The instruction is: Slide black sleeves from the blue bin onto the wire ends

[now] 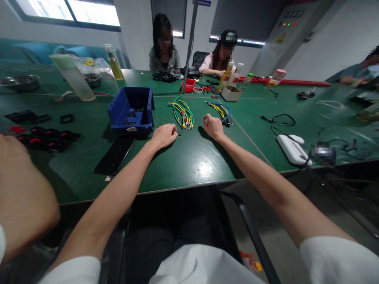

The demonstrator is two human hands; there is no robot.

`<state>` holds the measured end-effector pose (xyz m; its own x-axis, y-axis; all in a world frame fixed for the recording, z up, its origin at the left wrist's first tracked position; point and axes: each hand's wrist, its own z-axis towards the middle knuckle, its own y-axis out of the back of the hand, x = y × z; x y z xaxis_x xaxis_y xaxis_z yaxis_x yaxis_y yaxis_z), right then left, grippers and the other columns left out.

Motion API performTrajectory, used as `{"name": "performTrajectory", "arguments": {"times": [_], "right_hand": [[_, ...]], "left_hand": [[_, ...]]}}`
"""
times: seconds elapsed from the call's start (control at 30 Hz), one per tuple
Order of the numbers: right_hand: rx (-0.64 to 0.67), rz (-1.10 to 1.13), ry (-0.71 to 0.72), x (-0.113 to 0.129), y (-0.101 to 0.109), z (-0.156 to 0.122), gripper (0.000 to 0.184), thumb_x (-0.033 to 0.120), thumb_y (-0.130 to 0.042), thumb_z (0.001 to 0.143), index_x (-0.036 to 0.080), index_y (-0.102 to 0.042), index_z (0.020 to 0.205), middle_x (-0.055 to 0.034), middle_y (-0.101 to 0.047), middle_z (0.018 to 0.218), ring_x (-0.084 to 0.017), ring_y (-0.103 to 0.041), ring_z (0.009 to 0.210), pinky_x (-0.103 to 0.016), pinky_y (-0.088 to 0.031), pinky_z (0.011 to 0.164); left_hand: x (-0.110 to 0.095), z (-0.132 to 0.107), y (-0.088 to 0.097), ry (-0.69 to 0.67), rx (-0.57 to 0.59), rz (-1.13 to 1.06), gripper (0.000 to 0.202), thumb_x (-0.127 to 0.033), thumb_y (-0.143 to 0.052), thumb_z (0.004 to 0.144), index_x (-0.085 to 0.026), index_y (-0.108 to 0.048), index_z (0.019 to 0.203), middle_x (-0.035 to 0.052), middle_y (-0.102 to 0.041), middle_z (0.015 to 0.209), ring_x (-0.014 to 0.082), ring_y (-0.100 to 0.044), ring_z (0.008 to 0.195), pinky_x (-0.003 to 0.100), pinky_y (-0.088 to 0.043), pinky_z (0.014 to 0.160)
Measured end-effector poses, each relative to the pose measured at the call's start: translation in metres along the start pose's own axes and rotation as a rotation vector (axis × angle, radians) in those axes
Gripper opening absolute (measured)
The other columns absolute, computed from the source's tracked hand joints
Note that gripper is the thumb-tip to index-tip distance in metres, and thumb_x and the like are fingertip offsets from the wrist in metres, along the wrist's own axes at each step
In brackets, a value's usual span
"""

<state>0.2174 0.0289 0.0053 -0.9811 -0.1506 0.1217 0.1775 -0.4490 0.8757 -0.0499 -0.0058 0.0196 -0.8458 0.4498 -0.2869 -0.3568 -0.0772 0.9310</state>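
My left hand point(164, 135) rests low over the green table point(189, 165), its fingers closed on a small black piece point(179, 134) whose end pokes out past the fingertips. To the right, my right hand point(212, 127) is curled with thumb and fingers together; whatever it may hold is hidden. Beyond and between the hands lies a bundle of green, yellow and red cables point(184, 114) with metal ends. A second bundle of yellow and blue cables point(220, 110) sits just past my right hand. Left of my left hand stands a blue bin point(130, 110) with small black parts inside.
A black phone point(115, 156) lies below the bin. Black and red parts point(47, 139) are at left, near another person's arm point(23, 193). A white device point(291, 150) with cords is at right. Bottles and a small box point(231, 94) stand farther back; people sit across the table.
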Motion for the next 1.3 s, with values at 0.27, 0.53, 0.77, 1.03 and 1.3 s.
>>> {"name": "performTrajectory", "arguments": {"times": [0.27, 0.53, 0.77, 1.03, 1.3], "right_hand": [[0.047, -0.074, -0.054, 0.019, 0.0, -0.002, 0.028, 0.028, -0.043, 0.092, 0.017, -0.061, 0.111, -0.0172, -0.071, 0.086, -0.029, -0.064, 0.075, -0.033, -0.038, 0.065], [0.111, -0.061, -0.038, 0.053, -0.006, 0.009, 0.03, 0.027, -0.038, 0.095, 0.017, -0.058, 0.115, -0.0184, -0.07, 0.09, -0.032, -0.065, 0.079, -0.036, -0.041, 0.069], [0.198, -0.084, -0.082, 0.062, -0.008, 0.014, 0.044, 0.05, -0.032, 0.097, 0.017, -0.058, 0.111, -0.0184, -0.069, 0.099, -0.033, -0.065, 0.091, -0.038, -0.045, 0.077], [0.263, -0.097, -0.101, 0.062, -0.003, 0.015, 0.045, 0.051, -0.031, 0.097, 0.018, -0.058, 0.111, -0.0166, -0.068, 0.104, -0.032, -0.064, 0.098, -0.038, -0.044, 0.082], [0.233, -0.098, -0.104, 0.061, -0.006, 0.015, 0.043, 0.05, -0.031, 0.096, 0.019, -0.059, 0.108, -0.0161, -0.069, 0.1, -0.032, -0.065, 0.094, -0.038, -0.046, 0.079]], "left_hand": [[-0.007, -0.004, 0.0, -0.1, 0.024, 0.012, 0.032, -0.049, -0.054, 0.087, -0.023, -0.066, 0.101, 0.0073, -0.065, 0.102, 0.0248, -0.061, 0.092, 0.032, -0.044, 0.074], [-0.005, -0.002, -0.001, -0.096, 0.032, 0.025, 0.028, -0.045, -0.053, 0.09, -0.023, -0.066, 0.101, 0.0068, -0.065, 0.099, 0.0232, -0.061, 0.089, 0.031, -0.043, 0.072], [0.001, 0.001, -0.007, -0.114, 0.01, 0.03, 0.028, -0.044, -0.052, 0.09, -0.021, -0.065, 0.097, 0.0069, -0.065, 0.099, 0.0219, -0.061, 0.088, 0.03, -0.044, 0.072], [0.002, 0.002, -0.006, -0.127, -0.008, 0.04, 0.026, -0.042, -0.052, 0.09, -0.02, -0.065, 0.094, 0.0064, -0.066, 0.096, 0.0197, -0.061, 0.084, 0.029, -0.042, 0.066], [0.007, 0.002, -0.009, -0.137, -0.032, 0.018, 0.024, -0.039, -0.053, 0.089, -0.019, -0.065, 0.094, 0.0066, -0.066, 0.094, 0.0198, -0.06, 0.082, 0.029, -0.042, 0.066]]}}
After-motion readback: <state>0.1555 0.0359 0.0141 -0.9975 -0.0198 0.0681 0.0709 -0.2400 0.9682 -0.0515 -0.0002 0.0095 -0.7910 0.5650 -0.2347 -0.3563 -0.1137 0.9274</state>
